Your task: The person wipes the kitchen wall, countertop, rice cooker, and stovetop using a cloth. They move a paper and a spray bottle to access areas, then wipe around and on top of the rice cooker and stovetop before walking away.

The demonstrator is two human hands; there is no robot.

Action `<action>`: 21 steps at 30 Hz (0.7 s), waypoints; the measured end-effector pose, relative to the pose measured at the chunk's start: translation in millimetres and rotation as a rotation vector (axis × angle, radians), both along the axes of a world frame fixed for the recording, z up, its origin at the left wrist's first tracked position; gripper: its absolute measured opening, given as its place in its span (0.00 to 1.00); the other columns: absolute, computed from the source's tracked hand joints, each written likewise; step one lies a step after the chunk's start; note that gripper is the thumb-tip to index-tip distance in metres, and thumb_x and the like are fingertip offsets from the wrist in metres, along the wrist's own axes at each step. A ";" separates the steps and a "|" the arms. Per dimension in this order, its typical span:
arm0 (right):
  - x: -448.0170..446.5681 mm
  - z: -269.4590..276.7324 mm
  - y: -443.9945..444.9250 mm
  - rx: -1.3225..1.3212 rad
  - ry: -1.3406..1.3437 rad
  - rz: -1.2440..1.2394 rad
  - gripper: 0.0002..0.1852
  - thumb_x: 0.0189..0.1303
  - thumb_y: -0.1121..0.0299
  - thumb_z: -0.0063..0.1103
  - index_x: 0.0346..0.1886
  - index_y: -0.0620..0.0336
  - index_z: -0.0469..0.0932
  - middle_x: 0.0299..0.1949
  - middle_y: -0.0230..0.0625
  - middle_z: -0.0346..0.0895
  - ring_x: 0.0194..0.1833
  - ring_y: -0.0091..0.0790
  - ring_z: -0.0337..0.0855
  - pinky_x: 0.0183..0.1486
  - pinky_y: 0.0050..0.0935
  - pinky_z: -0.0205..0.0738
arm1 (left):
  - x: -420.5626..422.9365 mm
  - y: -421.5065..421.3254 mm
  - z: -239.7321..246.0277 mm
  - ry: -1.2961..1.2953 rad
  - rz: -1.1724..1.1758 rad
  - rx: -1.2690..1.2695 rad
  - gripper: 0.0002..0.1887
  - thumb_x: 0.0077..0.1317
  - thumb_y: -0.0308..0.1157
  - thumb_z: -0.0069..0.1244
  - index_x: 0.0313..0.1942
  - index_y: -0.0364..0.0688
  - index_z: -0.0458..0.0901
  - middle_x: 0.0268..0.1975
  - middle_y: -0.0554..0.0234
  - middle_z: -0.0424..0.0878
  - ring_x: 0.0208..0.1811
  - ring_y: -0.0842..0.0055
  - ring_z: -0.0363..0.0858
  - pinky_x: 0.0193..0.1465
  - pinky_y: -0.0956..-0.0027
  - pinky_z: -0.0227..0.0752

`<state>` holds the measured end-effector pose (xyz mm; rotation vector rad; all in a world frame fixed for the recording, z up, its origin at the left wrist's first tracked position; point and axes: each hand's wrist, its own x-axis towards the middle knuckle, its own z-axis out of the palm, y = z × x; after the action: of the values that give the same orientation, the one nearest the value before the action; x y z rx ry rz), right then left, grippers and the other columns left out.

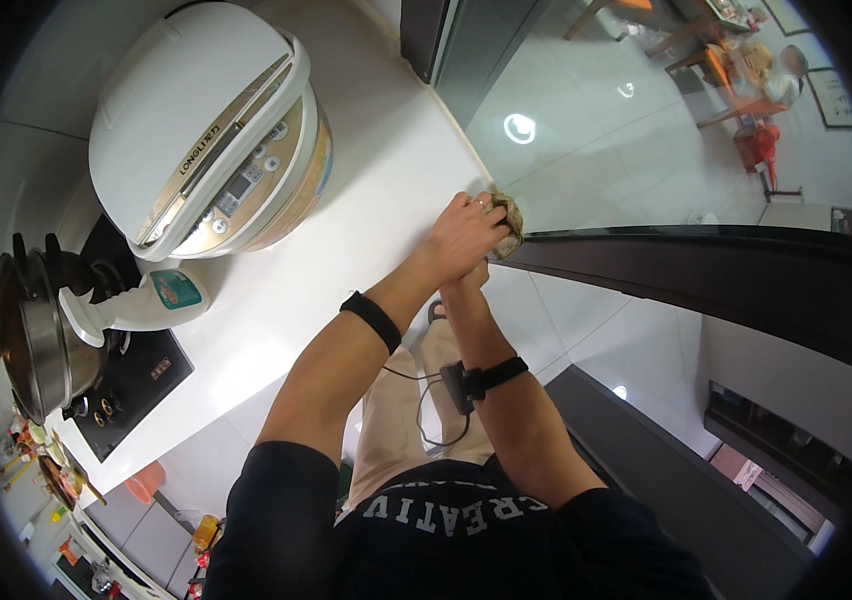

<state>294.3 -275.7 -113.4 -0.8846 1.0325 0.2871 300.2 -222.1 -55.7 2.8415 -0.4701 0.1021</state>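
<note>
My left hand (467, 234), with a ring on one finger, grips a crumpled brownish cloth (510, 225) at the counter's corner, beside the dark door frame. Just below it, my right hand (477, 276) is close against the left wrist; its fingers are mostly hidden, so whether it holds part of the cloth cannot be told. The white countertop (373, 187) stretches away to the left of both hands. Black straps circle both forearms, and a small dark device with a cable sits by the right one.
A large white rice cooker (208, 142) stands on the counter. Beside it are a white spray bottle (148, 304) and a steel pot (39, 337) at the black gas hob (140, 390). A dark door frame (696, 262) runs right from the counter's corner. Chairs stand on the tiled floor beyond.
</note>
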 end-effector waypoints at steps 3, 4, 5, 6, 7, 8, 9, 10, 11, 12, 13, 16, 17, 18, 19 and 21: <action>0.5 0.6 2.1 0.040 -0.013 -0.012 0.21 0.69 0.62 0.35 0.60 0.56 0.72 0.56 0.39 0.75 0.52 0.37 0.80 0.46 0.33 0.79 | 2.9 7.6 9.8 -0.029 -0.069 0.122 0.10 0.54 0.31 0.52 0.38 0.52 0.81 0.44 0.74 0.77 0.54 0.73 0.70 0.50 0.68 0.60; 0.9 0.6 2.7 0.052 -0.014 -0.017 0.21 0.69 0.62 0.35 0.60 0.56 0.72 0.56 0.39 0.75 0.52 0.37 0.80 0.46 0.32 0.79 | 1.3 11.6 13.1 0.005 -0.055 0.110 0.10 0.55 0.31 0.52 0.39 0.51 0.81 0.44 0.74 0.77 0.54 0.73 0.70 0.50 0.68 0.60; 1.3 0.8 3.9 0.064 -0.014 -0.024 0.21 0.69 0.62 0.35 0.60 0.56 0.71 0.56 0.39 0.75 0.52 0.36 0.79 0.46 0.32 0.79 | -1.9 19.8 16.3 0.039 -0.040 0.101 0.11 0.55 0.31 0.52 0.39 0.51 0.80 0.44 0.74 0.77 0.54 0.73 0.70 0.50 0.68 0.59; 1.9 1.7 4.8 0.077 -0.014 -0.034 0.21 0.68 0.62 0.35 0.60 0.56 0.71 0.56 0.38 0.75 0.52 0.36 0.79 0.46 0.31 0.79 | -5.1 28.2 19.0 0.073 -0.026 0.095 0.11 0.55 0.31 0.51 0.40 0.51 0.80 0.44 0.74 0.77 0.55 0.73 0.70 0.50 0.68 0.59; 2.3 2.8 6.2 0.076 -0.008 -0.050 0.22 0.68 0.62 0.35 0.60 0.56 0.71 0.56 0.38 0.74 0.53 0.36 0.79 0.46 0.31 0.78 | -8.8 35.3 21.1 0.099 -0.022 0.171 0.14 0.57 0.31 0.50 0.45 0.53 0.80 0.45 0.73 0.76 0.54 0.73 0.70 0.50 0.67 0.59; 3.1 4.5 7.4 0.069 -0.003 -0.074 0.22 0.68 0.62 0.35 0.60 0.56 0.71 0.56 0.38 0.74 0.53 0.35 0.79 0.46 0.31 0.78 | -11.6 41.0 22.1 0.047 -0.038 0.145 0.15 0.58 0.31 0.50 0.47 0.54 0.80 0.46 0.73 0.76 0.54 0.73 0.70 0.50 0.67 0.59; 3.3 6.4 9.4 0.049 0.027 -0.098 0.22 0.68 0.62 0.35 0.61 0.55 0.71 0.58 0.36 0.74 0.54 0.34 0.78 0.47 0.29 0.78 | -13.1 44.6 22.1 -0.006 -0.055 0.117 0.16 0.58 0.31 0.49 0.48 0.56 0.79 0.47 0.74 0.76 0.54 0.74 0.70 0.50 0.67 0.59; 3.9 8.5 11.2 0.021 0.056 -0.126 0.22 0.69 0.62 0.34 0.61 0.54 0.70 0.59 0.34 0.73 0.56 0.32 0.76 0.48 0.27 0.77 | -13.3 46.9 21.1 -0.057 -0.071 0.087 0.17 0.59 0.32 0.49 0.50 0.57 0.79 0.48 0.74 0.75 0.54 0.74 0.71 0.50 0.66 0.59; 4.2 10.7 13.3 -0.006 0.098 -0.155 0.22 0.69 0.61 0.34 0.61 0.53 0.70 0.60 0.32 0.72 0.57 0.31 0.75 0.49 0.24 0.76 | -10.8 46.2 19.3 -0.057 -0.097 0.079 0.18 0.60 0.32 0.49 0.51 0.59 0.79 0.49 0.74 0.75 0.54 0.74 0.70 0.49 0.66 0.59; 4.6 12.5 14.9 -0.213 0.130 0.064 0.22 0.68 0.60 0.33 0.58 0.57 0.72 0.57 0.36 0.74 0.55 0.34 0.77 0.49 0.28 0.78 | -6.3 43.8 16.5 -0.056 -0.122 0.071 0.18 0.60 0.33 0.49 0.52 0.60 0.79 0.50 0.75 0.75 0.54 0.74 0.70 0.49 0.66 0.59; 5.2 14.0 16.6 -0.347 0.163 0.186 0.22 0.68 0.60 0.33 0.57 0.58 0.73 0.57 0.36 0.74 0.54 0.34 0.78 0.48 0.28 0.78 | -0.9 40.2 13.7 -0.056 -0.147 0.060 0.19 0.61 0.33 0.49 0.53 0.62 0.79 0.51 0.75 0.74 0.54 0.74 0.70 0.48 0.66 0.60; 5.9 12.5 18.8 -0.323 0.138 0.112 0.22 0.68 0.60 0.33 0.55 0.59 0.74 0.55 0.37 0.75 0.53 0.35 0.79 0.48 0.29 0.79 | 16.1 26.3 4.9 0.011 -0.223 0.077 0.18 0.62 0.35 0.49 0.52 0.62 0.79 0.52 0.77 0.74 0.53 0.75 0.71 0.47 0.66 0.60; 6.2 9.9 18.9 -0.310 0.127 0.082 0.22 0.68 0.59 0.33 0.55 0.59 0.74 0.55 0.38 0.76 0.52 0.35 0.79 0.47 0.30 0.79 | 18.7 24.1 3.0 -0.008 -0.227 0.078 0.18 0.62 0.35 0.49 0.52 0.62 0.79 0.51 0.77 0.74 0.52 0.75 0.71 0.47 0.66 0.60; 5.9 6.3 18.8 -0.302 0.119 0.055 0.22 0.68 0.59 0.33 0.54 0.60 0.74 0.54 0.38 0.76 0.51 0.35 0.80 0.47 0.30 0.80 | 20.7 22.4 1.8 -0.027 -0.232 0.080 0.17 0.62 0.36 0.49 0.52 0.62 0.80 0.51 0.77 0.74 0.52 0.75 0.71 0.47 0.66 0.60; 5.7 2.0 18.9 -0.301 0.112 0.036 0.22 0.68 0.59 0.33 0.54 0.60 0.74 0.54 0.39 0.77 0.51 0.36 0.80 0.47 0.30 0.80 | 22.1 21.1 1.2 -0.047 -0.236 0.083 0.17 0.62 0.36 0.49 0.52 0.62 0.80 0.50 0.77 0.74 0.52 0.75 0.71 0.47 0.66 0.61; 4.7 -7.5 20.2 -0.296 0.101 0.003 0.23 0.68 0.59 0.33 0.52 0.61 0.75 0.53 0.39 0.77 0.50 0.36 0.81 0.46 0.31 0.80 | 21.9 22.2 2.0 -0.103 -0.231 0.080 0.17 0.62 0.36 0.49 0.51 0.62 0.80 0.49 0.78 0.75 0.51 0.76 0.71 0.48 0.66 0.61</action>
<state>299.0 -255.5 -121.0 -1.1467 1.1864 0.1845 322.1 -200.0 -53.7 2.8448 -0.8380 0.1899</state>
